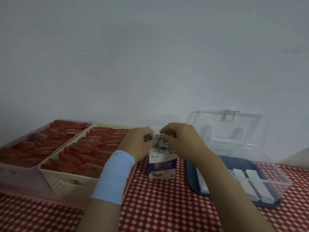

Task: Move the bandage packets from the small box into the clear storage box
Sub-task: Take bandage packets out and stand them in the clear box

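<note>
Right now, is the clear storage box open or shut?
Open: the lid of the clear storage box stands raised; packets lie inside.

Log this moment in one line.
step: taking packet from small box | left hand: pinches packet | right hand: pinches same packet | clear storage box: lid open, some packets inside

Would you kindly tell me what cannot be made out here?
Head view:
Packets left in the small purple-and-white cardboard box: left hand and right hand cover its top.
Print on the small white packet in their grip: too small, blurred.
Packet count in the clear plastic storage box: right forearm hides part.
</note>
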The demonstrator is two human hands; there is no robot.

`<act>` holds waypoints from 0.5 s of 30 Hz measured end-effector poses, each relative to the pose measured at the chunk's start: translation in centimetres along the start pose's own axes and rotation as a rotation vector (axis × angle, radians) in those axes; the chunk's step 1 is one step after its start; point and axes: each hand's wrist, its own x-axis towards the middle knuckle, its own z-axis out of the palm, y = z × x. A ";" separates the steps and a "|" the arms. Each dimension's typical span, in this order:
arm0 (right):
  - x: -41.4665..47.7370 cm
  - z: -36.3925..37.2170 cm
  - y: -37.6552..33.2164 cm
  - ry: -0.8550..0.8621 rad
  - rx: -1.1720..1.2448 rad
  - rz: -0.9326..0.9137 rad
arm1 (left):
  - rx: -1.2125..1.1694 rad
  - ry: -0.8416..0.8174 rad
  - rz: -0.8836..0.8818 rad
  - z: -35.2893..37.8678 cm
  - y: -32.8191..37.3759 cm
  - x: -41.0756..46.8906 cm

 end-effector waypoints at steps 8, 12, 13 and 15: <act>0.5 0.0 0.6 -0.102 -0.469 -0.028 | -0.172 0.194 -0.044 -0.2 0.1 0.4; 0.7 0.6 0.0 -0.088 -0.535 -0.086 | -0.292 0.249 -0.032 -0.3 0.9 0.2; 0.8 0.7 0.0 -0.089 -0.541 -0.087 | -0.309 0.259 -0.031 -0.3 1.0 0.2; 0.7 0.8 0.1 -0.104 -0.547 -0.085 | -0.324 0.278 -0.040 -0.3 1.0 0.2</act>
